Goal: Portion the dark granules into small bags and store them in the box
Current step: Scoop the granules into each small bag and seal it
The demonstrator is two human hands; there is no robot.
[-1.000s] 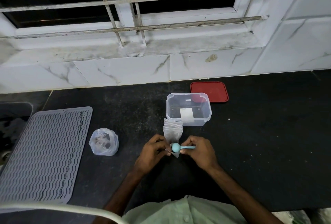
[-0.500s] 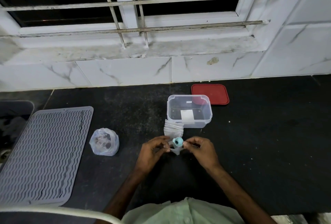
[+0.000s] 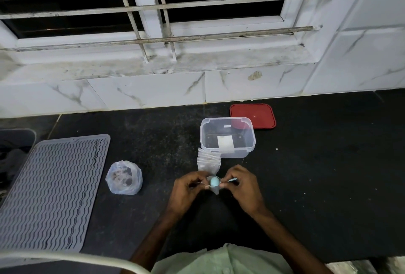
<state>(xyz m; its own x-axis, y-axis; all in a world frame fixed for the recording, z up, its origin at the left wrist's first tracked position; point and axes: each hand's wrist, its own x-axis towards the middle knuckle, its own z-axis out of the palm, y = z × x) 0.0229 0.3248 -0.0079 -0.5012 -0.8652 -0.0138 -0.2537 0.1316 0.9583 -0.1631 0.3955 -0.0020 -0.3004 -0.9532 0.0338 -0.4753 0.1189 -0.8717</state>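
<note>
Clear box [image 3: 240,153] stands open on the black counter [image 3: 317,175]; all places are taken from it.

- Red lid [image 3: 253,116]: flat behind the box, toward its right corner, partly seen through the box wall.
- Stack of small bags [image 3: 208,162]: fanned, touching the box's near-left corner.
- Small bag [image 3: 215,190]: in front of the box, just past the stack, held up between both hands.
- Left hand [image 3: 188,188]: fingertips pinch the bag's left edge.
- Right hand [image 3: 243,186]: fingers pinch the handle of the pale blue spoon [image 3: 214,181]; the bowl sits at the bag's mouth. Cannot tell whether this hand also holds the bag's edge.
- Bag of dark granules [image 3: 123,178]: well left of the box and nearer the person, mouth open.
- Grey ribbed mat [image 3: 52,192]: farther left again.
</note>
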